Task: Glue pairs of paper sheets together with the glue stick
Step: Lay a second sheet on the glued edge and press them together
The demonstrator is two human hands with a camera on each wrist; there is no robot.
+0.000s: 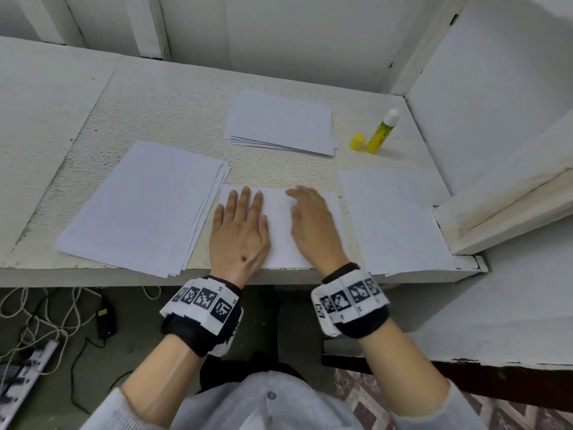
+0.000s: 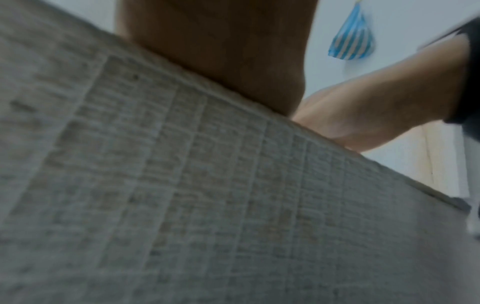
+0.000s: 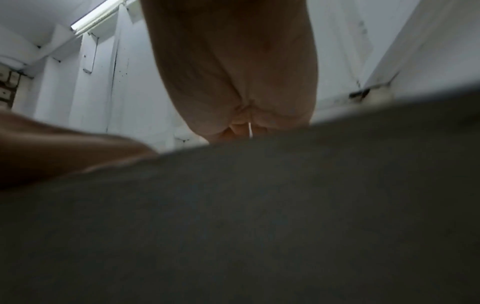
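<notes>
1. Presently, both hands lie flat on the white paper sheet at the front middle of the counter [image 1: 280,225], which sits at the near edge of the white textured counter [image 1: 173,100]. The left hand [image 1: 240,231] has straight, slightly spread fingers pressed palm-down on the sheet's left part. The right hand [image 1: 313,225] is blurred, its fingers extended and laid on the right part. Neither grip pinches or holds anything.

2. Judgement on the step: the hands appear to be smoothing a pair just joined. Whether one sheet or two lie beneath them cannot be told from the views.

3. The yellow-green glue stick with its white tip exposed [image 1: 383,131] stands tilted at the far right of the counter, uncapped. Its yellow cap [image 1: 357,141] stands just beside it to the left. Both are well apart from the hands.

4. The large stack of white sheets on the left [image 1: 139,206] and the white sheets on the right [image 1: 393,221] flank the working sheet. The smaller stack of white sheets at the far middle [image 1: 280,122] lies beyond it. Which stack is finished work cannot be confirmed. Judging by the thick left stack, considerable gluing remains.

5. Surroundings: white cables and a black adapter [image 1: 104,321] lie on the floor below. The wrist views show only blurred surface and palms.

6. Obstructions: none lies between the hands and the glue stick. The open stick may dry out or topple.
</notes>
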